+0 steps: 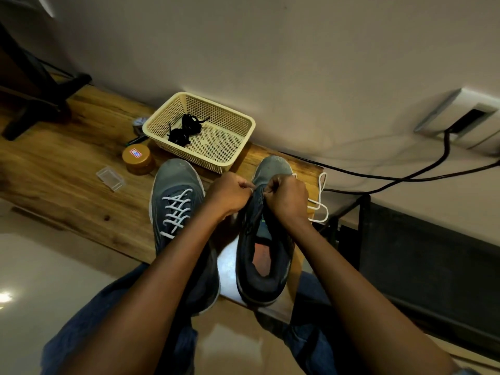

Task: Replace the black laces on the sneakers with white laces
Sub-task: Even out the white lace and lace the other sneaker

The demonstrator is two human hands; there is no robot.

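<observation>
Two grey sneakers stand on a wooden table. The left sneaker (176, 201) is threaded with a white lace. Over the front eyelets of the right sneaker (266, 255), my left hand (230, 196) and my right hand (286, 200) both have curled fingers that pinch a white lace (322, 201). Its loose loops trail off the sneaker's right side, past the table edge. The sneaker's tongue and opening are bare below my hands. The black laces (184, 131) lie bunched in a cream plastic basket (238, 152) behind the sneakers.
A brown round jar (138, 159) and a small clear plastic box (110, 178) sit left of the basket. Black cables (405, 177) run from a wall socket at the right. The table's right edge (322, 169) is close to the right sneaker.
</observation>
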